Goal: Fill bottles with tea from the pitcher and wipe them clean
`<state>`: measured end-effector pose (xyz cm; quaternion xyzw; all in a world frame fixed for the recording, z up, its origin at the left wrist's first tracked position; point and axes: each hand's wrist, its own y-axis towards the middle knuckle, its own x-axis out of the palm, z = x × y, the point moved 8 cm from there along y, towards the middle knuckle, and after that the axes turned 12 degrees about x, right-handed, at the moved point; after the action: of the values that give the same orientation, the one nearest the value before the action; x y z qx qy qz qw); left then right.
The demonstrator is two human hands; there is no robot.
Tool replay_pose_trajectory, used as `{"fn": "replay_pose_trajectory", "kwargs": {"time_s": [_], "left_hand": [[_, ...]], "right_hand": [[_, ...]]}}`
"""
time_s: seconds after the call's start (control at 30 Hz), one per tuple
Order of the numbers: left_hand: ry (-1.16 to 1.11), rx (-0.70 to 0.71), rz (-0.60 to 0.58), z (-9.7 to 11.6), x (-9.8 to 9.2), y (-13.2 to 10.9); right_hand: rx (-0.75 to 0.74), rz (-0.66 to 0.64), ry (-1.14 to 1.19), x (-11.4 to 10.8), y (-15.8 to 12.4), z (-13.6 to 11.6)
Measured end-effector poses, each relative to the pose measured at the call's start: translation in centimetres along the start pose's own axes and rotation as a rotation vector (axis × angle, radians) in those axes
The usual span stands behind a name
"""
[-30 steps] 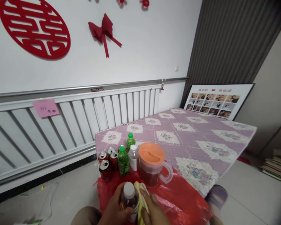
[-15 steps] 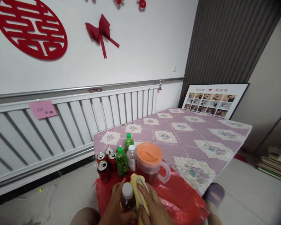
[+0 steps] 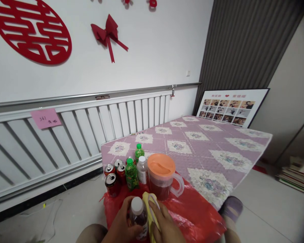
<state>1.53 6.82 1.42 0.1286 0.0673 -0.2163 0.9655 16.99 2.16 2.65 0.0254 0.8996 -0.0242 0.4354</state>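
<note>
My left hand (image 3: 124,222) is wrapped round a clear bottle (image 3: 138,216) with a white cap, held upright over the red plastic sheet (image 3: 192,219) at the table's near edge. In my right hand (image 3: 164,221) is a folded yellow cloth (image 3: 150,209) with a pale edge, pressed against the bottle's right side. Just beyond stand a clear pitcher (image 3: 160,187) with an orange lid, another white-capped bottle (image 3: 142,172), and a green-capped bottle (image 3: 131,175) with a second green bottle (image 3: 139,152) behind it. Several opened drink cans (image 3: 112,185) cluster at the left.
The table wears a purple flowered cloth (image 3: 178,146). A white radiator (image 3: 121,119) runs along the wall, with a pink note (image 3: 46,118) on it and glasses (image 3: 102,97) on top. A framed photo board (image 3: 233,106) leans at the back right.
The bottle has turned a little in my left hand, showing more of its label. My right hand and the cloth have shifted slightly along its side.
</note>
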Motion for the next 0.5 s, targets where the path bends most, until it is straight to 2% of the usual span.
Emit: {"fn": "replay_pose_trajectory", "kwargs": {"time_s": [0.13,0.23,0.4,0.5], "left_hand": [[-0.046,0.008,-0.025,1.2,0.6,0.2],[-0.065,0.009,-0.034,2.2,0.9,0.3],[-0.018,0.003,-0.021,1.6,0.6,0.1],[-0.006,0.002,-0.012,1.1,0.3,-0.1]], "right_hand": [[-0.076,0.035,0.02,-1.9,-0.2,-2.5],[-0.034,0.025,0.002,-2.2,0.2,-3.2],[0.072,-0.03,-0.018,-0.5,0.8,-1.5],[0.058,-0.028,-0.019,0.5,0.4,0.1]]}}
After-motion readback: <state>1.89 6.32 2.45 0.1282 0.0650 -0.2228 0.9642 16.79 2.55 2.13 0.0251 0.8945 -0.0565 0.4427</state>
